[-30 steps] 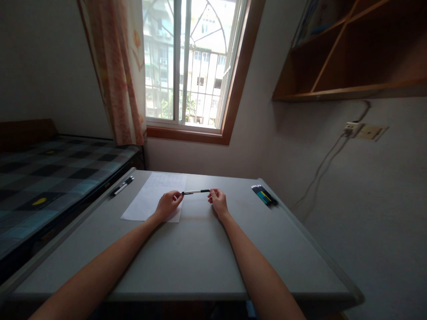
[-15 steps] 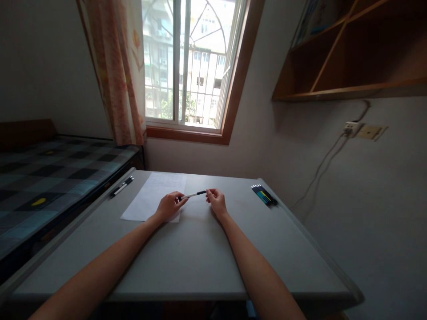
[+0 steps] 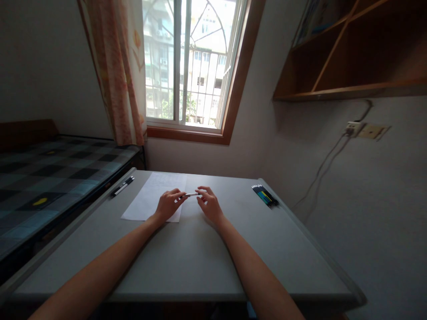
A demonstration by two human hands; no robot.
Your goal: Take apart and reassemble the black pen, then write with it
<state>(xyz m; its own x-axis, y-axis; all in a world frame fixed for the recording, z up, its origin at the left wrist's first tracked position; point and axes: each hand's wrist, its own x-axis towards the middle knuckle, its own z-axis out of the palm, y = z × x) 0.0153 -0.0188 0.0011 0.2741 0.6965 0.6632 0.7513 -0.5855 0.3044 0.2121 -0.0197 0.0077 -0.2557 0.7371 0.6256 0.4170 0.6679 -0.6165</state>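
Both of my hands hold one pen (image 3: pixel 191 194) just above a grey table (image 3: pixel 200 258). My left hand (image 3: pixel 168 203) pinches its left end, over the near right corner of a white sheet of paper (image 3: pixel 156 195). My right hand (image 3: pixel 207 205) has its fingers curled round the pen's right end. Only a short white stretch of the pen shows between the two hands.
Two pens (image 3: pixel 122 186) lie at the table's far left edge. A dark pack with blue and yellow markings (image 3: pixel 264 195) lies at the far right edge. A bed with a checked cover (image 3: pixel 40 178) stands to the left, with a window and curtain behind and a wall shelf (image 3: pixel 347 58) above right.
My right hand has slid left along the pen toward my left hand, and the visible part of the pen has shortened. My left hand has stayed in place.
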